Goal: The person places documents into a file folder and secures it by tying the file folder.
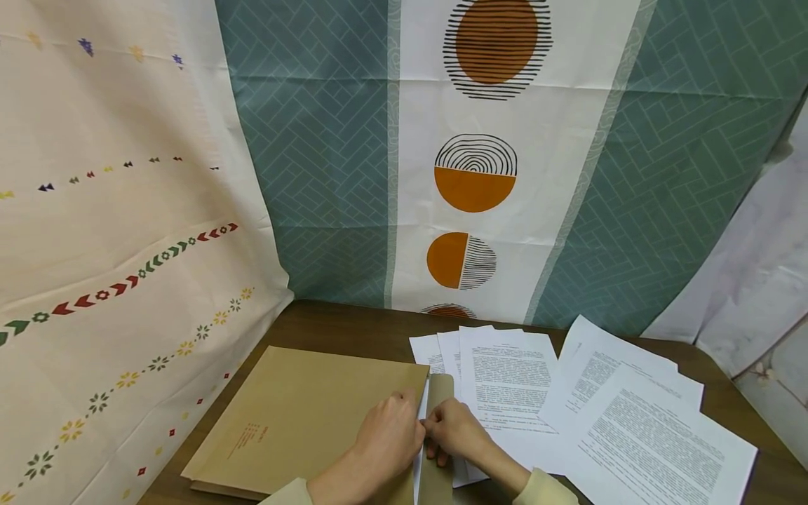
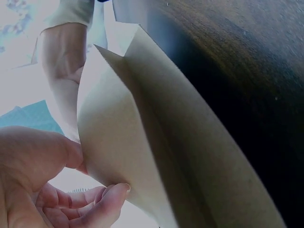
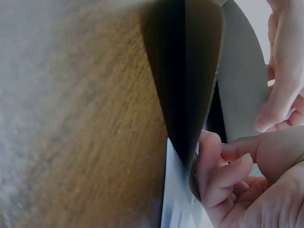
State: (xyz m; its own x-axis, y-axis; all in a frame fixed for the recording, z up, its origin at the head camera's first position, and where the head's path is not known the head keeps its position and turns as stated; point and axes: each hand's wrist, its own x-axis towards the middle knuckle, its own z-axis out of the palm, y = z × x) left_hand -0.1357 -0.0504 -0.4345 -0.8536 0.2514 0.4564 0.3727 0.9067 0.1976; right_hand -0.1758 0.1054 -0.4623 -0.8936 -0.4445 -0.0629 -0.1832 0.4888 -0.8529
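Note:
A large brown paper envelope (image 1: 328,400) lies on the table with red print at its lower left. Its flap (image 1: 440,393) sticks out on the right, and a white strip shows between flap and body. My left hand (image 1: 390,433) pinches the edge of the envelope's opening; in the left wrist view, its thumb and fingers (image 2: 111,202) are at the brown paper. Close beside it, my right hand (image 1: 459,429) pinches the flap. From the right wrist view, the right fingers (image 3: 223,183) curl at the flap's edge, with the left hand (image 3: 285,80) above.
Printed white sheets (image 1: 511,372) lie overlapped right of the envelope, partly behind the right hand. Another fanned group of printed sheets (image 1: 656,435) lies farther right. The dark wooden table (image 1: 353,322) meets a patterned cloth (image 1: 315,175) at the back and a pale cloth (image 1: 126,266) on the left.

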